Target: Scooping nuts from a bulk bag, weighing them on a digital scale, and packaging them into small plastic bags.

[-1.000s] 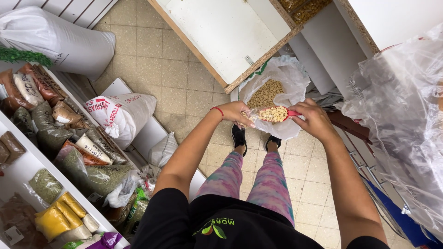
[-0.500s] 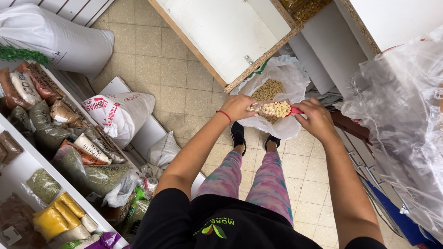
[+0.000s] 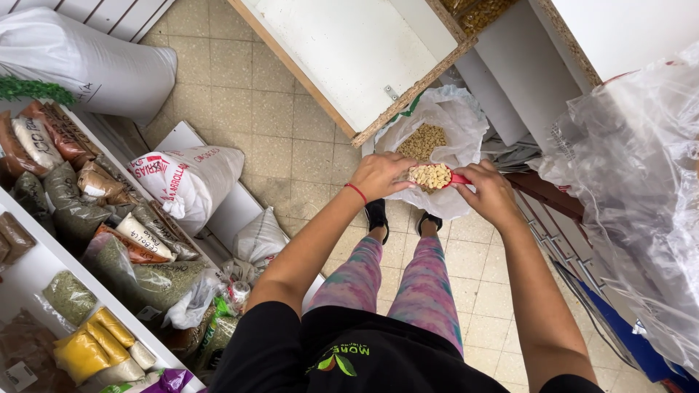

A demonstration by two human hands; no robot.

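My right hand (image 3: pixel 486 191) grips a red scoop (image 3: pixel 457 178) heaped with pale nuts (image 3: pixel 429 175). The scoop hangs over an open white sack (image 3: pixel 456 120) holding more of the same brownish nuts (image 3: pixel 422 140). My left hand (image 3: pixel 378 175) touches the far side of the scoop's load and pinches the sack's near edge; a red band circles its wrist. Below my hands are my patterned leggings and black shoes on the tiled floor.
A white board (image 3: pixel 349 54) with a raw chipboard edge juts out above the sack. Shelves at the left hold several bagged grains (image 3: pixel 109 240). White sacks (image 3: pixel 191 178) sit on the floor. Clear plastic bags (image 3: pixel 641 189) hang at the right.
The heaped scoop has risen slightly over the sack, and my left hand has stayed against it. The view shifted a little.
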